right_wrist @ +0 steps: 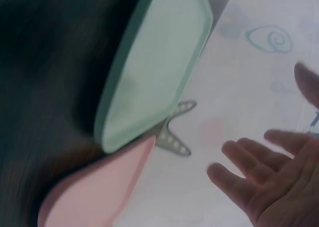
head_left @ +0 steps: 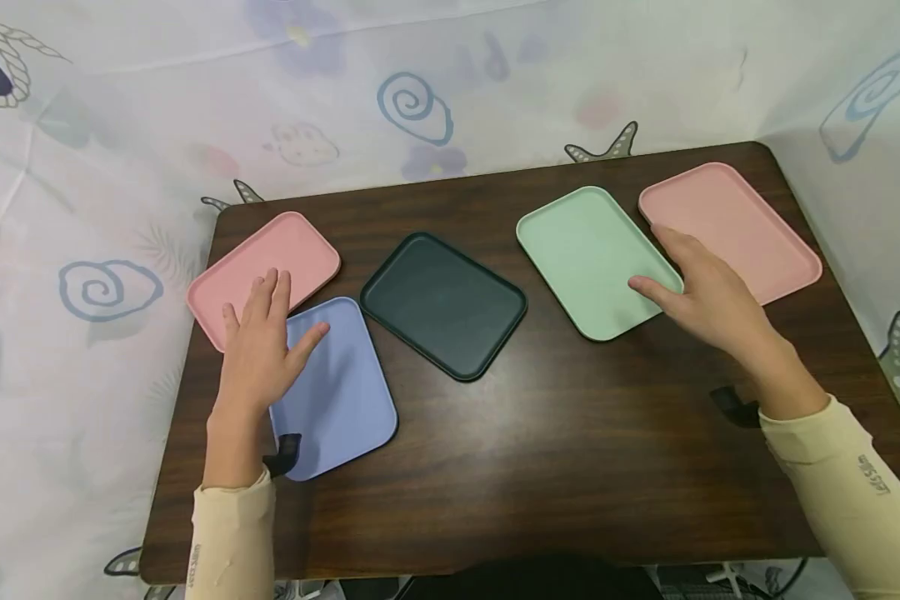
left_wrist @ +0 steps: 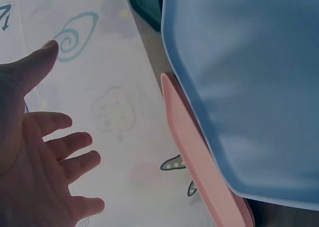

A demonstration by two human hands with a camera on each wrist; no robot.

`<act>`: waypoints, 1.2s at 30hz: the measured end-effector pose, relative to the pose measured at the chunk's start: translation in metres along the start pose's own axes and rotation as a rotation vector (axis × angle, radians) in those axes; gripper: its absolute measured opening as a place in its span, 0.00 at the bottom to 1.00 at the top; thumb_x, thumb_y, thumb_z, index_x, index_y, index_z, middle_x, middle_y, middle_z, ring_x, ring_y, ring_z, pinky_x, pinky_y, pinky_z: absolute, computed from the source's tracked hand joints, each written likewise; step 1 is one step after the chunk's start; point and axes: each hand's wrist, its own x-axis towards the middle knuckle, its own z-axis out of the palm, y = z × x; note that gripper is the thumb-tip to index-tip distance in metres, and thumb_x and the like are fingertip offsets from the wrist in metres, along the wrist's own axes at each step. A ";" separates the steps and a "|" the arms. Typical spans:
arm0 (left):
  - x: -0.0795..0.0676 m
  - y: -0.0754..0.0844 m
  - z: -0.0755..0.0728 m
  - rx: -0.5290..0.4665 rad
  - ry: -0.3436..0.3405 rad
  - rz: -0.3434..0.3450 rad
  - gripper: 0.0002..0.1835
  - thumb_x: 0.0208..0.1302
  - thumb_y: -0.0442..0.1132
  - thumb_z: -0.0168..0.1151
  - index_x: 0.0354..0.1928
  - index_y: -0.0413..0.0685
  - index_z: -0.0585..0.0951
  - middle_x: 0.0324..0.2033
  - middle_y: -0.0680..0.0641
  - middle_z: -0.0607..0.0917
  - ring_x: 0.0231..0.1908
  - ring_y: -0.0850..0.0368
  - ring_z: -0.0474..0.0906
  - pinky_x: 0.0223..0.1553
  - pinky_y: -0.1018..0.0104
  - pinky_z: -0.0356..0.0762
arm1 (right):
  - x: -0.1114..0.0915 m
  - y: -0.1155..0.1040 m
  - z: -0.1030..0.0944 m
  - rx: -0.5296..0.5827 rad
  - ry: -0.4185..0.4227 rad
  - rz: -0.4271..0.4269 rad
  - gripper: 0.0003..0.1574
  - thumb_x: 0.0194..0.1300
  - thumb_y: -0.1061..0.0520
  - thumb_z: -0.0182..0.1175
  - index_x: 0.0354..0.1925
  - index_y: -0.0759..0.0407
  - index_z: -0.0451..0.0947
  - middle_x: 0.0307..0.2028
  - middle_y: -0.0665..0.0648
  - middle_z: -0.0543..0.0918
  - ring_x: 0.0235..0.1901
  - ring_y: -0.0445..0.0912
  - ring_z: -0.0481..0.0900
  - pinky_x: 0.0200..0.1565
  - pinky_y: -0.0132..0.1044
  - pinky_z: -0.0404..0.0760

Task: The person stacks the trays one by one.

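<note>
My left hand (head_left: 258,358) hovers with spread fingers over the left pink tray (head_left: 288,246) and the edge of the blue tray (head_left: 337,392). Nothing is in its grasp; the left wrist view shows the bare palm beside the blue tray (left_wrist: 244,87). On the other side, my right hand (head_left: 708,292) is held over the gap between the green tray (head_left: 592,258) and the right pink tray (head_left: 735,225), fingers extended and holding nothing. Between the two sides lies a dark green tray (head_left: 442,304). All the trays are shallow rectangles with rounded corners, set at differing angles.
The trays lie on a dark wood-grain table (head_left: 540,450). A pale patterned cloth (head_left: 330,117) hangs behind and at both sides. Cables (head_left: 791,579) show below the front edge. A black strap piece (head_left: 735,408) sits at the right wrist.
</note>
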 end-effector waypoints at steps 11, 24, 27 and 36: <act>0.009 0.002 0.010 -0.031 -0.004 -0.076 0.41 0.66 0.57 0.59 0.73 0.42 0.62 0.60 0.32 0.73 0.57 0.32 0.68 0.43 0.33 0.64 | 0.012 -0.026 0.026 0.174 -0.090 0.167 0.39 0.68 0.40 0.59 0.68 0.61 0.68 0.42 0.62 0.84 0.36 0.53 0.83 0.33 0.42 0.76; 0.048 0.003 0.030 -0.034 -0.177 0.009 0.38 0.68 0.55 0.59 0.72 0.40 0.64 0.52 0.33 0.77 0.50 0.35 0.72 0.44 0.38 0.69 | 0.041 -0.043 0.076 0.298 -0.290 0.158 0.34 0.71 0.49 0.58 0.67 0.68 0.67 0.28 0.60 0.85 0.23 0.54 0.83 0.27 0.39 0.79; 0.060 0.003 0.036 -0.032 -0.215 0.026 0.38 0.69 0.55 0.57 0.72 0.39 0.63 0.52 0.33 0.76 0.50 0.35 0.72 0.42 0.39 0.70 | 0.047 -0.048 0.085 0.312 -0.314 0.175 0.35 0.71 0.50 0.58 0.67 0.69 0.66 0.27 0.59 0.85 0.22 0.53 0.83 0.27 0.40 0.80; 0.083 0.009 0.052 0.030 -0.323 0.022 0.36 0.70 0.54 0.57 0.70 0.36 0.66 0.53 0.32 0.75 0.49 0.33 0.70 0.45 0.38 0.69 | 0.060 -0.057 0.109 0.258 -0.343 0.169 0.39 0.70 0.48 0.58 0.69 0.69 0.62 0.22 0.54 0.84 0.18 0.48 0.81 0.24 0.39 0.78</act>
